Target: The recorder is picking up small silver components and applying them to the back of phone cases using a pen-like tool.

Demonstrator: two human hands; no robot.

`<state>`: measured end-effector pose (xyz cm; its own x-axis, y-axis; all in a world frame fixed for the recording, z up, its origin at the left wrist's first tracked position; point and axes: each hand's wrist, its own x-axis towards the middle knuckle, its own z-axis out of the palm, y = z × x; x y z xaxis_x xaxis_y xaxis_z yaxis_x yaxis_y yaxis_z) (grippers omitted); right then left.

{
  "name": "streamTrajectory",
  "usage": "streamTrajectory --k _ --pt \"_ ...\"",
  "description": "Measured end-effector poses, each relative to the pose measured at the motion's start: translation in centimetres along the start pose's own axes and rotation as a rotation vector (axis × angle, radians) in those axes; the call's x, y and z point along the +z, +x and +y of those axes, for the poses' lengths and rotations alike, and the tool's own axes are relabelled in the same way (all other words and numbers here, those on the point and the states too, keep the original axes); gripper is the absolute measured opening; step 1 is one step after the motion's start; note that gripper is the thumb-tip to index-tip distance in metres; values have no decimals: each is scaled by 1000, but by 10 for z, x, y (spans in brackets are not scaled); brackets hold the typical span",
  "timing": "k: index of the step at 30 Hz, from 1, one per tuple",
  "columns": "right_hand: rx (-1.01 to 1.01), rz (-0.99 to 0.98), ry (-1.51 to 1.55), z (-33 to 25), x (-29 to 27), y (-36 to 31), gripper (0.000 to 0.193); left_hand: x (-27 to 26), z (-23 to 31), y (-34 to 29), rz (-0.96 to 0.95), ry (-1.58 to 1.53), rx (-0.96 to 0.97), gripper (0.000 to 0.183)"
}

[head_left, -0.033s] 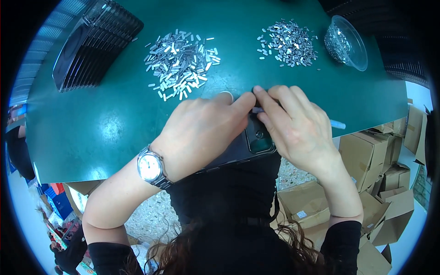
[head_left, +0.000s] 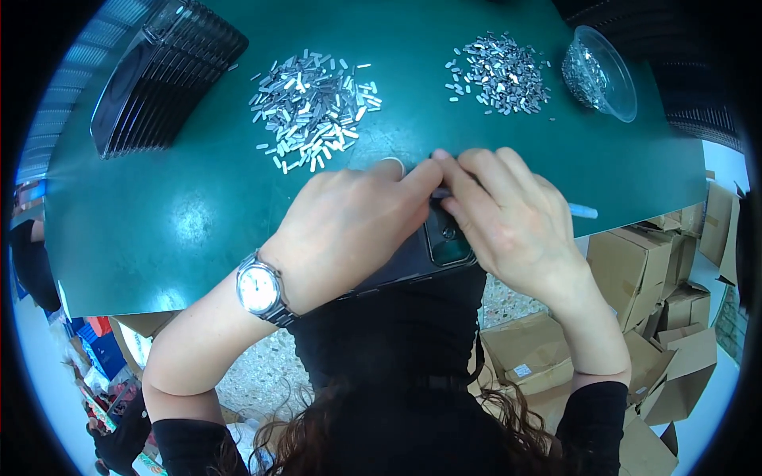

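A dark phone case (head_left: 397, 266) with a raised camera frame (head_left: 451, 247) lies at the table's near edge, mostly under my hands. My left hand (head_left: 357, 218) bends over it, its fingers closed on the case's upper edge; a ring and a metal watch (head_left: 260, 289) show on that arm. My right hand (head_left: 512, 218) is pinched closed, its fingertips meeting the left ones. A thin pen-like stick with a pale blue end (head_left: 584, 211) juts out beyond the right hand, which hides its middle. Whatever small piece lies between the fingertips is hidden.
Beyond my hands lie a pile of small silver strips (head_left: 313, 107) and a pile of shorter metal pieces (head_left: 506, 73). A clear plastic bowl (head_left: 619, 79) of small pieces tilts at the right. A stack of black cases (head_left: 159, 87) stands far left. Cardboard boxes (head_left: 627, 266) fill the floor at right.
My right hand and the blue-ended stick have shifted very slightly to the left. The left hand stays in place over the case.
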<state>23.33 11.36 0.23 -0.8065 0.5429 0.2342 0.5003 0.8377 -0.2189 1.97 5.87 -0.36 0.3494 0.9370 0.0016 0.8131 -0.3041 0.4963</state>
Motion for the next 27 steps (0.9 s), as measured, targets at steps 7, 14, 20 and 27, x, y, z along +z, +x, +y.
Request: streamTrajectory --k 7,14,20,27 --pt "-25 -35 -53 -2 0 6 26 3 -2 -1 45 -43 -18 13" --pt "88 45 7 -12 6 5 18 -1 1 -3 47 -86 -56 14" --pt "224 110 306 8 -5 8 21 -25 2 -23 -6 -221 -185 14" --pt "184 182 54 36 11 27 29 -36 -7 -49 222 -127 -39 21"
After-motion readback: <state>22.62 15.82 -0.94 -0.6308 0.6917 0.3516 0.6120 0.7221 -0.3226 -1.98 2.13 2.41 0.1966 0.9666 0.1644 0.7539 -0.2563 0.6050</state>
